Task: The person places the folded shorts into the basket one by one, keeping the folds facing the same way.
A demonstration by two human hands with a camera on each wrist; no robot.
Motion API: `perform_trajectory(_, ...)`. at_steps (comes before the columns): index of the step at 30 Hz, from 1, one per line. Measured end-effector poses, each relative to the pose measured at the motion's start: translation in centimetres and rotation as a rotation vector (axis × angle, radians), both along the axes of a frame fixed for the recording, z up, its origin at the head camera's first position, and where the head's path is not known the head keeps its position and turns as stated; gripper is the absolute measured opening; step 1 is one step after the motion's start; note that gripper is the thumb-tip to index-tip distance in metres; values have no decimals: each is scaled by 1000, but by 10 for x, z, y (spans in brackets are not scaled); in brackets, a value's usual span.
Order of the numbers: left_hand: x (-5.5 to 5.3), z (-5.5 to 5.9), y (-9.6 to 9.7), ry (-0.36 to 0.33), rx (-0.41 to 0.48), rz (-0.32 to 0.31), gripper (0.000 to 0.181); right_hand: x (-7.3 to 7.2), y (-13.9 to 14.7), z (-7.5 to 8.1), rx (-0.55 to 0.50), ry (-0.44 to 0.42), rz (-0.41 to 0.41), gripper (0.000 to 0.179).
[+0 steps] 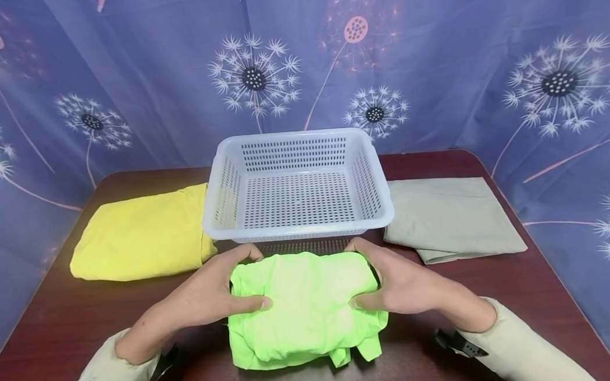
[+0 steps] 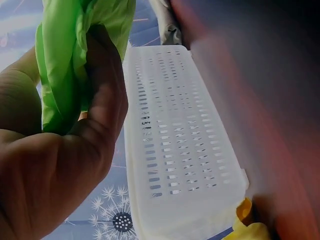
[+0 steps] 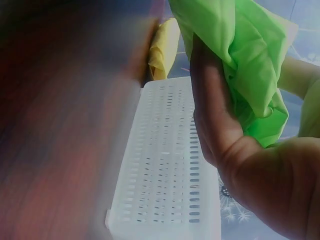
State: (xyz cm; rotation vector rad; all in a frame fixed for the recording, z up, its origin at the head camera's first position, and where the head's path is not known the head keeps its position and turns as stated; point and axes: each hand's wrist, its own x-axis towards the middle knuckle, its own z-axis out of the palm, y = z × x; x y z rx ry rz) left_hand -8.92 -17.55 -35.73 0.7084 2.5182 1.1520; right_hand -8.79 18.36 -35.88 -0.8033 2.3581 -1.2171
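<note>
The folded lime-green cloth [image 1: 307,313] is gripped at opposite ends by the left hand [image 1: 216,289] and the right hand [image 1: 396,278]. It is clasped between thumbs [image 1: 251,303] on its upper face and fingers [image 2: 107,95] curled round its far side, just in front of the white perforated basket [image 1: 299,229].

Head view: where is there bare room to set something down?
Bare table shows between the gray cloth and right sleeve, and between the yellow cloth and left sleeve. The basket is empty inside too. The middle is crowded: both those cloths flank the basket closely, and the left hand and right hand hold the green cloth in front.
</note>
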Motion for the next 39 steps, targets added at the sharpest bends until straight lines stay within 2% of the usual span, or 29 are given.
perform_trajectory(5,-2,3,1,-16,-3,5,54,0,2,6,-18,-16,3,53)
perform_trajectory(12,-3,12,2,-50,-7,42,59,-3,3,11,-71,-22,29,54)
perform_trajectory(18,-7,14,2,-19,22,45,54,-6,2,16,-97,2,38,56)
perform_trajectory(22,-9,16,1,-16,62,41,51,-9,2,18,-146,-15,50,59)
perform_trajectory(24,-10,17,1,-36,78,47,50,-10,2,20,-169,-21,57,61)
perform_trajectory(26,-11,19,3,-90,120,47,49,-12,3,20,-184,-22,59,62)
perform_trajectory(31,-15,26,7,-166,172,74,54,-13,4,24,-219,-66,40,56)
perform_trajectory(35,-19,30,10,-116,146,114,56,-13,5,30,-252,-130,4,55)
perform_trajectory(39,-21,32,12,-125,127,150,58,-14,6,34,-276,-196,-27,53)
